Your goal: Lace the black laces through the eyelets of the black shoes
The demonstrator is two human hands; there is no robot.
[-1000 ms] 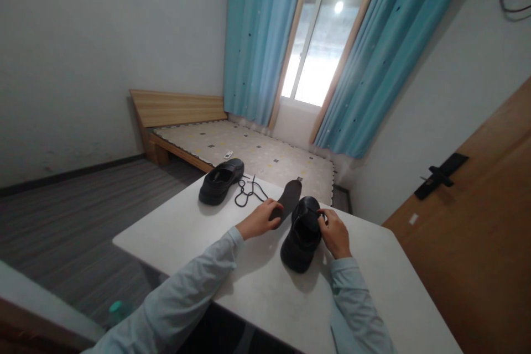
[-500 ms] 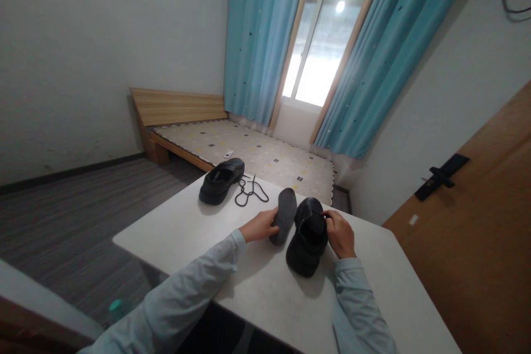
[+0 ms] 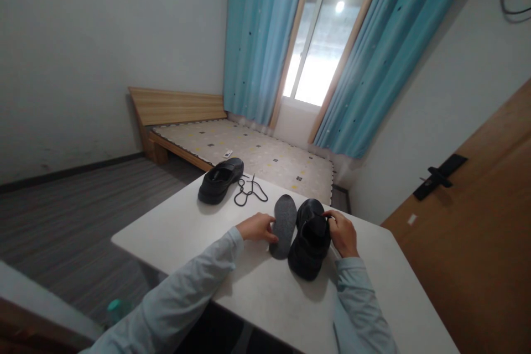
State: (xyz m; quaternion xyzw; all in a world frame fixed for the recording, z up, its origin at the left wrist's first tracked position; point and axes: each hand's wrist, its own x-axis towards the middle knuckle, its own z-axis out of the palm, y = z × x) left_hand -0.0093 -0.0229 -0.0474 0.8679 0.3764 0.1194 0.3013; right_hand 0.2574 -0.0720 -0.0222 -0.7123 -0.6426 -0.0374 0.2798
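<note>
A dark grey insole lies on the white table, just left of a black shoe. My left hand is at the insole's left edge, thumb and fingertips apart and touching or nearly touching it. At the shoe's right upper side, the fingers of my right hand are closed on its edge; exactly which part they pinch is hidden. The shoe stands upright with its opening towards me. Farther back at the left is a second black shoe, and a loose black shoelace lies beside it.
Beyond the table stands a bed with a small white object on it. To the right is a wooden door with a black handle. Blue curtains flank the window. A green-topped item sits low at the left.
The insole has come down flat on the table, slightly nearer to me, and my left hand's grip on it has loosened. My right hand stays at the shoe, which has barely shifted.
</note>
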